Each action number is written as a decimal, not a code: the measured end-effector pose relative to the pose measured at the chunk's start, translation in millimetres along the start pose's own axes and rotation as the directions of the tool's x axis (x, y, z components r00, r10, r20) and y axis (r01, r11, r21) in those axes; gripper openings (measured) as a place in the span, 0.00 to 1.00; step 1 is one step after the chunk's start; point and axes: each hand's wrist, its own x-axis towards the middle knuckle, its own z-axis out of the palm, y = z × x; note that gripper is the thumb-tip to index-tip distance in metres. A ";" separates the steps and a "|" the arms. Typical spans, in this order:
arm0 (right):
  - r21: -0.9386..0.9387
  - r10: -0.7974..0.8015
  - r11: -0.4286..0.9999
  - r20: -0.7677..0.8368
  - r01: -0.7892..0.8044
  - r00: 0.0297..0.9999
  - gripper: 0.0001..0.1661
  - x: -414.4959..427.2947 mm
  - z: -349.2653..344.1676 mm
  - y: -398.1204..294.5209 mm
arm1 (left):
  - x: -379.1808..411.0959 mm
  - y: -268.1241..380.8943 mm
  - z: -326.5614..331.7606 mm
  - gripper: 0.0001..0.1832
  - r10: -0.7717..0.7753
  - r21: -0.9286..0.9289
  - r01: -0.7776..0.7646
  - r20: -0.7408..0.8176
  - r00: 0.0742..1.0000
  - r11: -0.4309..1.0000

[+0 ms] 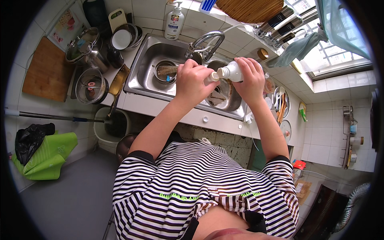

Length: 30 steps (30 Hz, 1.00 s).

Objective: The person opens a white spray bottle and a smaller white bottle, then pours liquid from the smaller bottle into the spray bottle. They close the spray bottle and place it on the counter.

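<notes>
My left hand is closed around a small whitish container, most of it covered by my fingers. My right hand grips a white plastic bottle tipped nearly on its side. The bottle's neck points left and is right beside the container's mouth; whether they touch, I cannot tell. Both are held above the double-bowl steel sink. A steel pot with a brown brush-like thing in it sits in the left bowl. Under my hands, a greyish cloth lies in the right bowl.
A chrome faucet arches behind my hands. A white pump head with a thin tube lies at the counter's front right. A cleaver rests left of the sink. Dishes and utensils crowd the right. A soap pump bottle stands behind.
</notes>
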 end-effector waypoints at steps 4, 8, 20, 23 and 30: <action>0.002 0.005 1.000 -0.003 -0.005 1.000 0.31 -0.7 -0.3 -0.3 | 0.7 1.2 0.7 0.15 0.016 0.000 -0.016 -0.025 1.000 1.000; -0.008 0.007 1.000 -0.002 -0.007 1.000 0.31 -0.2 -1.6 -0.3 | 2.1 -0.7 -0.2 0.15 0.045 -0.015 -0.046 -0.026 0.999 0.999; -0.010 0.003 1.000 -0.002 -0.003 1.000 0.31 0.5 -4.8 0.4 | 3.1 1.7 -0.7 0.15 0.068 -0.027 -0.069 -0.047 0.997 0.997; -0.008 0.001 1.000 -0.005 -0.001 1.000 0.31 0.8 -6.3 -0.5 | 3.5 2.4 -1.8 0.14 0.079 -0.026 -0.080 -0.059 0.995 0.996; -0.010 -0.007 1.000 -0.012 0.007 1.000 0.30 0.6 -7.4 0.0 | 1.2 3.6 -0.4 0.15 0.076 0.006 -0.076 -0.079 0.994 0.997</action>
